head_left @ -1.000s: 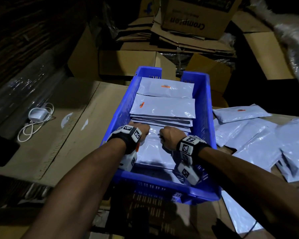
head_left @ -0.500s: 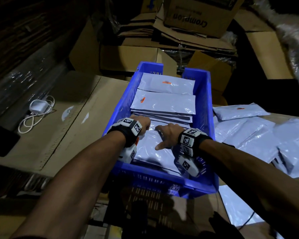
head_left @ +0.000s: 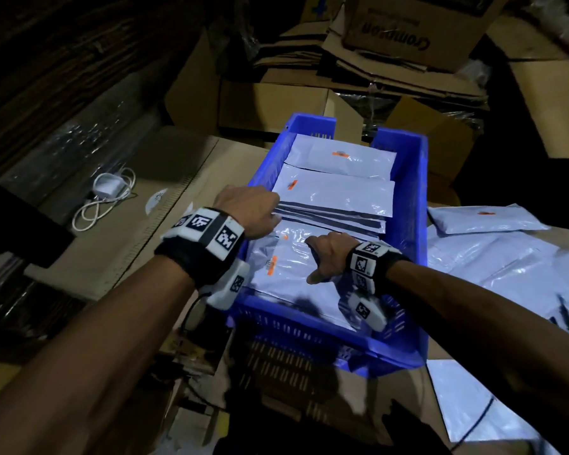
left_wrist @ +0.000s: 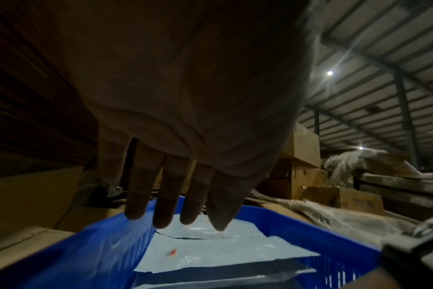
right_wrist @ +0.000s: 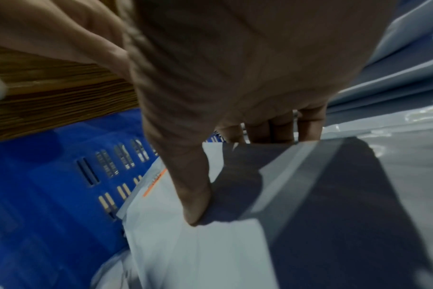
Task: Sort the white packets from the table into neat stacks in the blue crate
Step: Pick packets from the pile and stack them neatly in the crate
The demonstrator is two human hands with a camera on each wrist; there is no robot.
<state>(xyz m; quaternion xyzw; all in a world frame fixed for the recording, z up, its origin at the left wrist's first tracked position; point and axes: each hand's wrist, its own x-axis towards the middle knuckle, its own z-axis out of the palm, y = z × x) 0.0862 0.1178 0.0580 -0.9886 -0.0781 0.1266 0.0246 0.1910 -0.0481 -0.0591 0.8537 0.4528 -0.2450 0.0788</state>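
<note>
Blue plastic forms the crate point(head_left: 411, 198), which is set on cardboard sheets and is filled with three stacks of white packets running from near to far. The left hand point(head_left: 250, 213) is laid at the left end of the middle stack point(head_left: 334, 200); in the left wrist view its fingers point(left_wrist: 161, 195) are seen straight and close together, pointing down over the crate — nothing is gripped. The right hand point(head_left: 330, 257) is placed on the near stack point(head_left: 276, 274); in the right wrist view the thumb point(right_wrist: 193, 195) is pressed on the top packet point(right_wrist: 198, 244), while the other fingers are bent down past its far edge, their tips hidden, so a grip cannot be told. More loose packets point(head_left: 493, 261) are spread on the table to the right of the crate, one with an orange mark lying furthest back. A white charger point(head_left: 107, 188) with its coiled cable is seen on the cardboard to the left, and brown boxes point(head_left: 404, 31) are piled behind the crate.
</note>
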